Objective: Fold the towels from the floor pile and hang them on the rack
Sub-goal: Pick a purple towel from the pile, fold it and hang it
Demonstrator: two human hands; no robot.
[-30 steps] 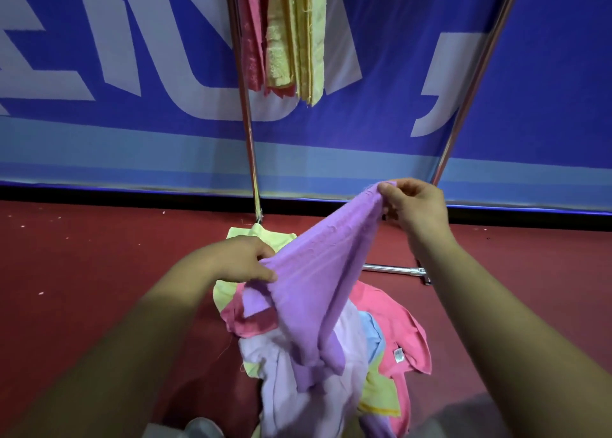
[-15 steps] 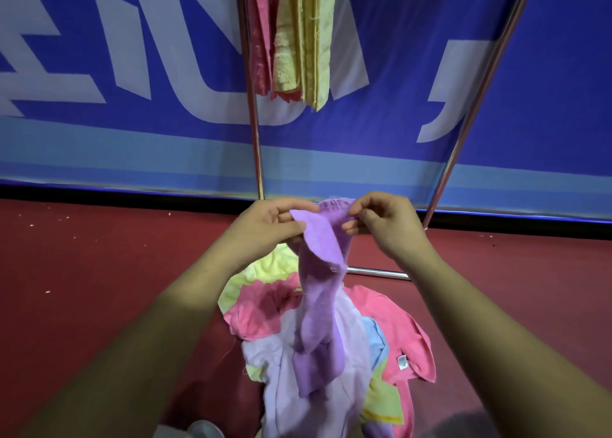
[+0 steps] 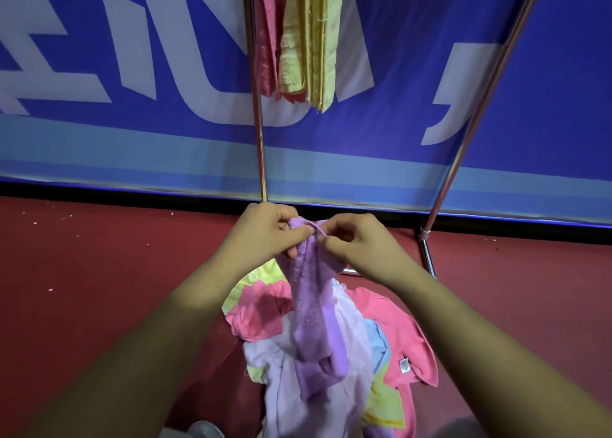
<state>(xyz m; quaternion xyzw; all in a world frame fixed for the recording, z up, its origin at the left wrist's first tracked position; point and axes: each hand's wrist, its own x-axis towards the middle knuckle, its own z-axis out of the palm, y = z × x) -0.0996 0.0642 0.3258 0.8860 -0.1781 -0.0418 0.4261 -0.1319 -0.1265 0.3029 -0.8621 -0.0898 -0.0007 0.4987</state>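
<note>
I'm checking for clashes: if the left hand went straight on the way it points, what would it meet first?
Probably the right hand: the left hand points across at it, both pinching the top of the purple towel, almost touching. Depth between them is unclear.

We're in what looks like an event hall or sports venue.
Huge blue banner with giant white lettering runs right along the wall, dark red floor spreads beneath it, and a bare metal rack stands out front with towels hanging.
</note>
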